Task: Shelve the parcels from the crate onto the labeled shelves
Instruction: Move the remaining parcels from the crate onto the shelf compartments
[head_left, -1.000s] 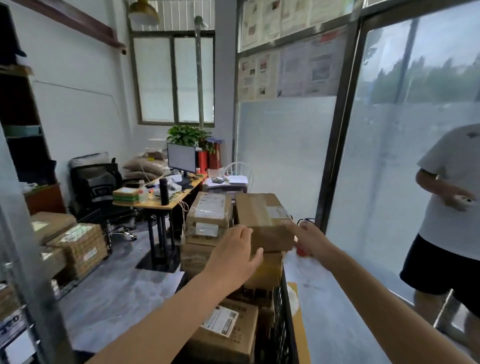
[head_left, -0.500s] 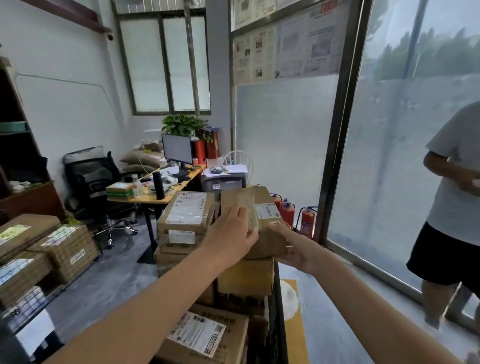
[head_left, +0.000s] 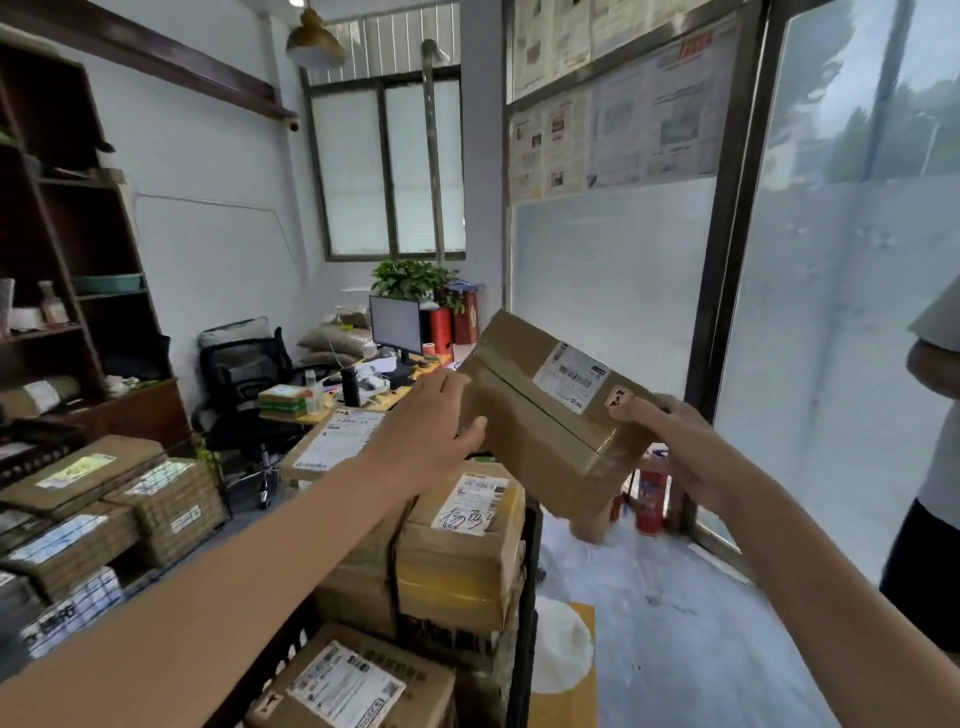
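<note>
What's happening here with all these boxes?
A person is sorting parcels. Both hands, the left hand and the right hand, hold one brown cardboard parcel tilted in the air above a black crate stacked with more parcels. A white shipping label faces up on it. More boxes sit on a low shelf to the left. Nothing from this lift is shelved yet.
</note>
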